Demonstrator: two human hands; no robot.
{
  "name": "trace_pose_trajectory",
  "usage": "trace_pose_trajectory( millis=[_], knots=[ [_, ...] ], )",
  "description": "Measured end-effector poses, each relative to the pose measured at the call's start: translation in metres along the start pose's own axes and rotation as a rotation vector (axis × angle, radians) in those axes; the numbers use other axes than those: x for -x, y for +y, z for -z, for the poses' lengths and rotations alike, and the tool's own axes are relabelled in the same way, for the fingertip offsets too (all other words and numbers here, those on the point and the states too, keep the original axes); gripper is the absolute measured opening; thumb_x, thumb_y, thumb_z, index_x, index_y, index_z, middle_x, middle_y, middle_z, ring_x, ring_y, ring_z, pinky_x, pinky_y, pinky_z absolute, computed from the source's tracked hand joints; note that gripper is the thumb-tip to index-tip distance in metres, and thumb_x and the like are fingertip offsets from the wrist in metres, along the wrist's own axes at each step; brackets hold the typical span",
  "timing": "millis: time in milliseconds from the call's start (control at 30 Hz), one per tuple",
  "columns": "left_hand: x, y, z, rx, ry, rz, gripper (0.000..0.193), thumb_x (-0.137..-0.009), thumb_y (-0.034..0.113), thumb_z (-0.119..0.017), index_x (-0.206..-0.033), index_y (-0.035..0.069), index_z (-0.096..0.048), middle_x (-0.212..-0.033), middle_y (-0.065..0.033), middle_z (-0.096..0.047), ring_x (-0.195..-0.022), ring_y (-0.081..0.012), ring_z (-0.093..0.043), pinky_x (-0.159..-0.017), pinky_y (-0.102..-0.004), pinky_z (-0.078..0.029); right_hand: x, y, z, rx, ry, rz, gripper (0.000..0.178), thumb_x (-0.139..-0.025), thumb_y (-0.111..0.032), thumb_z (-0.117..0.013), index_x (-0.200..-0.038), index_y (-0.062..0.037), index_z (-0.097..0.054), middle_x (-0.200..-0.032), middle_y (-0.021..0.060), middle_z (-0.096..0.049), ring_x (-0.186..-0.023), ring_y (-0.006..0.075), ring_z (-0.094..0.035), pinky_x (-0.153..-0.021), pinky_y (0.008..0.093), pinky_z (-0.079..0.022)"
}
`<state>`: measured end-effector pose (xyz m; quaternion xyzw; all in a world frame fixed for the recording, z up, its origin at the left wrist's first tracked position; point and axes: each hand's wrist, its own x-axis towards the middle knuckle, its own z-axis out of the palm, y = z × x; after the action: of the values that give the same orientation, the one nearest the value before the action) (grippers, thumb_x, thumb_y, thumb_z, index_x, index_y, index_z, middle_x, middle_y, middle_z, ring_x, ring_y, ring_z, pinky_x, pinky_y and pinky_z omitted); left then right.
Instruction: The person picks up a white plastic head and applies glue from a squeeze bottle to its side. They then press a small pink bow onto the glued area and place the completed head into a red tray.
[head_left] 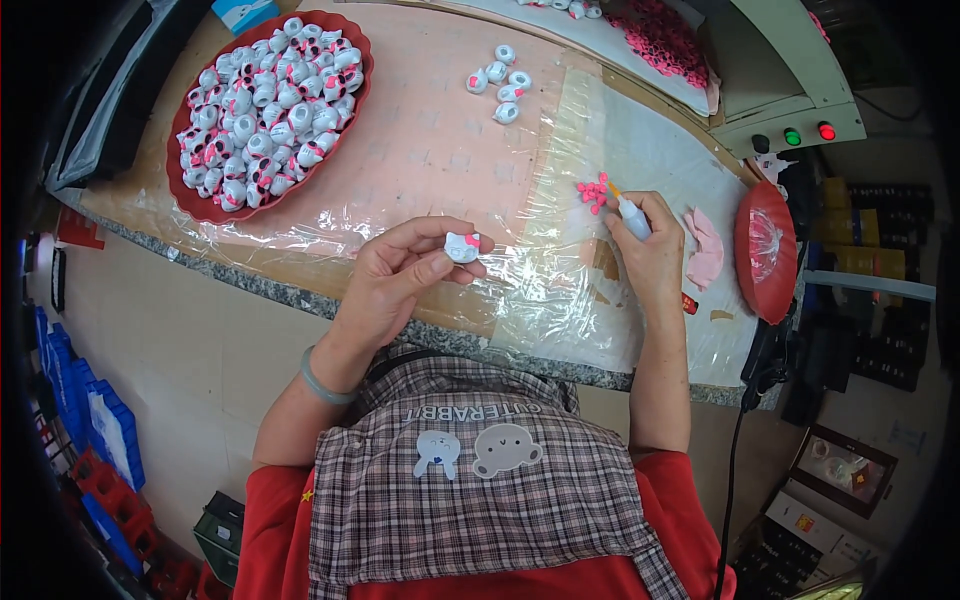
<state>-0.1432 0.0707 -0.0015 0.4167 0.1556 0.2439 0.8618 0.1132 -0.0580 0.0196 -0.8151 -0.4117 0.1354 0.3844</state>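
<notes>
My left hand (pixel 405 275) pinches a small white cat-head figure (pixel 462 247) with a pink bow, held above the plastic-covered table. My right hand (pixel 650 240) grips a small white glue bottle (pixel 632 215), its orange tip pointing at a cluster of tiny pink bows (pixel 593 191) lying on the plastic sheet. A green bangle circles my left wrist.
A dark red tray (pixel 200 200) heaped with several white cat heads sits at the back left. Several loose heads (pixel 499 82) lie behind the work spot. A pink cloth (pixel 706 250) and a red dish (pixel 765 250) lie right. A control box with buttons (pixel 795 135) stands behind.
</notes>
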Motion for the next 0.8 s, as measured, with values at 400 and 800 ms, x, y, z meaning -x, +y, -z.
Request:
trace_pose_trajectory(
  millis=[400,800],
  knots=[
    [0.0,0.0,0.0,-0.006,-0.006,0.005,0.03,-0.091,0.01,-0.056,-0.119,-0.001,-0.055,-0.113,-0.0188,-0.062,-0.092,-0.0182,-0.062,-0.085,-0.0305,-0.05,-0.01,-0.012,0.002,0.172,-0.146,0.151,0.021,-0.075,-0.002,-0.066,-0.096,0.0013,-0.065,-0.087,0.0103,-0.058,-0.078,0.0251,-0.058,-0.073,0.0319,-0.045],
    [0.001,-0.003,0.004,-0.015,-0.017,-0.012,0.029,-0.092,0.01,-0.055,-0.119,-0.001,-0.055,-0.113,-0.0182,-0.062,-0.095,-0.0194,-0.063,-0.084,-0.0292,-0.052,0.003,-0.024,0.004,-0.576,-0.267,-0.168,0.008,-0.087,-0.008,-0.061,-0.088,-0.0002,-0.06,-0.078,0.0033,-0.059,-0.063,0.0098,-0.057,-0.057,0.0239,-0.046]
  ],
)
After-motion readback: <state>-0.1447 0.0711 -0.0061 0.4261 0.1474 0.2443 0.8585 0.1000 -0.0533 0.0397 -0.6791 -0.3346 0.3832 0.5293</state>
